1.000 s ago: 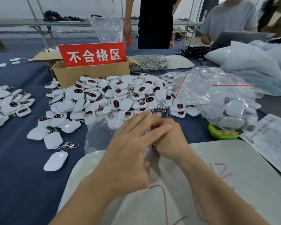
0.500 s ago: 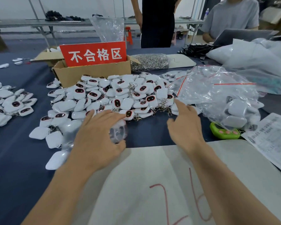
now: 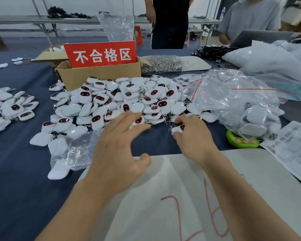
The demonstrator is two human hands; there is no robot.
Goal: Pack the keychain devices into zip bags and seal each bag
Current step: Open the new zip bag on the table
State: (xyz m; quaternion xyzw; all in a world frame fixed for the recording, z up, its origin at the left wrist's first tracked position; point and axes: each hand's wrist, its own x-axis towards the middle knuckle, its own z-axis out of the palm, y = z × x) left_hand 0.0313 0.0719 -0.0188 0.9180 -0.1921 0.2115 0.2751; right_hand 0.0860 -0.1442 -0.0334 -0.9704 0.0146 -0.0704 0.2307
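the right hand (image 3: 193, 141) pinches one keychain device (image 3: 178, 130) at the near edge of the pile (image 3: 129, 100). the left hand (image 3: 116, 150) hovers spread and holds nothing. i judge this is the picking step; the next move calls for an open bag from the zip bags (image 3: 233, 98) on the right.

Only the person's arms and hands show. The left forearm (image 3: 87, 206) and the right forearm (image 3: 241, 197) are bare skin from the lower edge of the view up to the wrists. The left hand (image 3: 118, 150) and the right hand (image 3: 193, 141) are bare as well, with long, slim fingers. The fingertips are slightly blurred, so the nails cannot be made out.
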